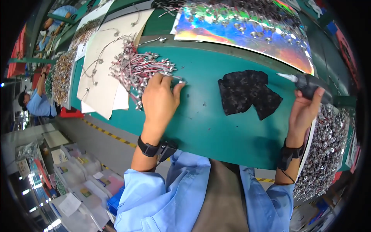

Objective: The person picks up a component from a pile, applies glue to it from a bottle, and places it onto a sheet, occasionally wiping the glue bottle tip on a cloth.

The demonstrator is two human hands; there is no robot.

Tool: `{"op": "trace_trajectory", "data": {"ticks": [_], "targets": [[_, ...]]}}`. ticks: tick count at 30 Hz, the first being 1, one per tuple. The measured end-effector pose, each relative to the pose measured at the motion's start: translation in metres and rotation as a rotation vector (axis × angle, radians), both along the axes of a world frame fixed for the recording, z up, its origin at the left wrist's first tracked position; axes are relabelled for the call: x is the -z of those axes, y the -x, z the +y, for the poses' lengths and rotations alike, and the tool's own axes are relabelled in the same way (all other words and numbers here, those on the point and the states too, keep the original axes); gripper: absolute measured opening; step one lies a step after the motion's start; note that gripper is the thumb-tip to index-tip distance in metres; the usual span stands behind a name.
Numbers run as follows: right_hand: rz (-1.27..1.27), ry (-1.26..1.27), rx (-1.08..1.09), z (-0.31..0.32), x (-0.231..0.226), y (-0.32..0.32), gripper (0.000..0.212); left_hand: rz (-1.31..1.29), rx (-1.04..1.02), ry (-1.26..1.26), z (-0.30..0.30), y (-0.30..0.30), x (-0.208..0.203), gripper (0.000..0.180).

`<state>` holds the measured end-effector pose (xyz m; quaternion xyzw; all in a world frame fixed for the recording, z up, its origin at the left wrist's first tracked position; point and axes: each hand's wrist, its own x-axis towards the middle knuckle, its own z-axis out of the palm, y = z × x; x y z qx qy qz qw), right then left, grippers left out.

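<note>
The left hand [159, 101] lies palm down on the green table [208, 127], its fingers pinching one small wired part [176, 77] at the edge of the wire pile [135, 69] at eleven o'clock; neighbouring leads could tangle and be dragged along. At two o'clock the right hand [303, 112], wrist raised, is wrapped around a black dispensing tool [305, 84] beside the black cloth [247, 94].
</note>
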<state>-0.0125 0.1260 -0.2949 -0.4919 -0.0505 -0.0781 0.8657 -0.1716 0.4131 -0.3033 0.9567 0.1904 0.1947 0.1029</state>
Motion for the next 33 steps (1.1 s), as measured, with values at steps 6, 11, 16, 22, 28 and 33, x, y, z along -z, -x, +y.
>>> {"op": "trace_trajectory", "data": {"ticks": [6, 11, 16, 22, 28, 33], "targets": [[0.017, -0.006, -0.028, 0.027, -0.002, 0.007, 0.031, 0.1, -0.144, -0.179, -0.019, -0.022, 0.02, 0.022], [0.072, 0.06, -0.047, 0.019, 0.013, 0.01, 0.033, -0.034, -0.104, -0.141, -0.017, -0.019, 0.014, 0.021], [0.081, 0.047, -0.012, 0.005, 0.018, 0.006, 0.035, -0.554, -0.119, 0.842, -0.016, -0.018, -0.037, 0.012], [0.019, 0.058, 0.011, 0.001, 0.006, 0.011, 0.041, -0.55, 0.148, 1.052, -0.056, -0.044, -0.042, 0.016], [-0.054, 0.105, 0.014, 0.003, 0.004, 0.021, 0.052, -0.427, 0.291, 1.384, -0.09, -0.059, -0.002, 0.019], [-0.094, 0.117, 0.004, 0.009, 0.004, 0.028, 0.061, -0.403, 0.327, 1.574, -0.091, -0.058, 0.006, 0.021]]}}
